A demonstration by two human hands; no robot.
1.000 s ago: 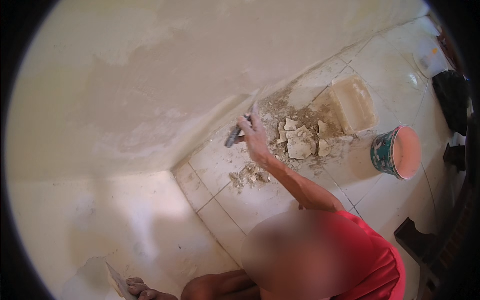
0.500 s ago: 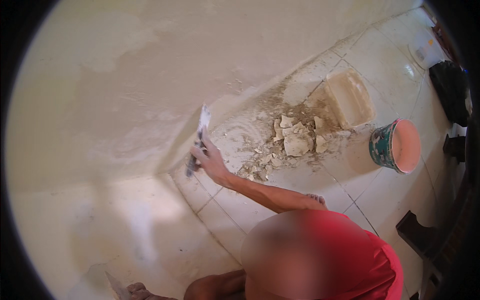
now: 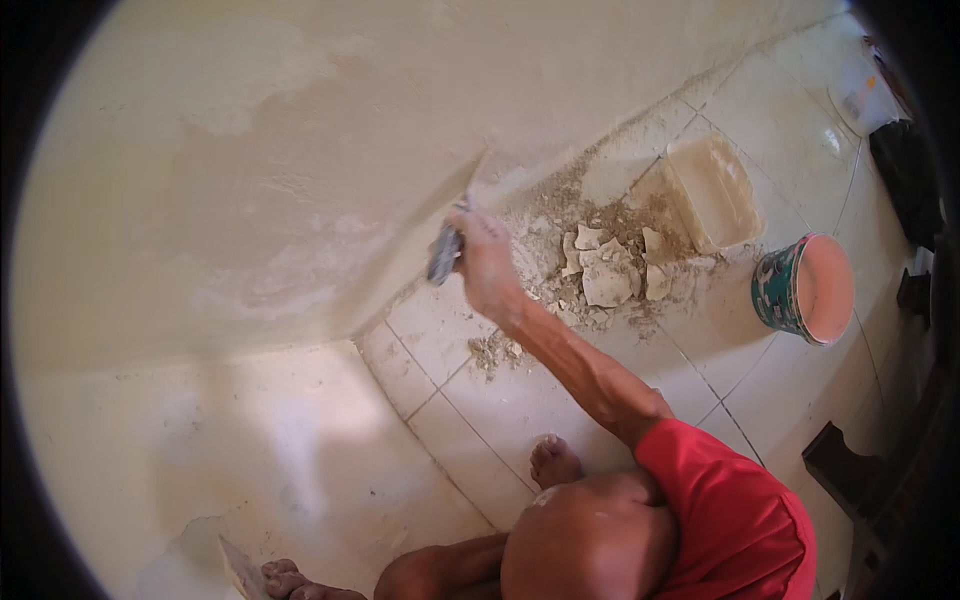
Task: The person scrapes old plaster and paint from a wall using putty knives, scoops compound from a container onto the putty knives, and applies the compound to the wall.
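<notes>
A putty knife [image 3: 445,255] is held in my right hand [image 3: 485,262], its blade against the plastered wall [image 3: 250,150] just above the floor joint. Broken flakes and crumbs of plaster [image 3: 606,275] lie on the tiles right of that hand. At the bottom left, my left hand [image 3: 298,585], mostly cut off by the frame, grips a pale flat tool [image 3: 240,567] beside the lower wall. My knee [image 3: 590,530], a bare foot [image 3: 555,460] and red clothing [image 3: 735,500] fill the lower middle.
A dusty rectangular tub [image 3: 712,190] and a green bucket with pinkish inside [image 3: 822,288] stand on the tiled floor [image 3: 440,450] to the right. A translucent container [image 3: 862,100], a black bag [image 3: 903,180] and dark wooden furniture [image 3: 840,460] line the right rim.
My right hand with the knife swung down-left along the wall's base, then back up and right. More of the bare foot shows now. My left hand stayed low at the left.
</notes>
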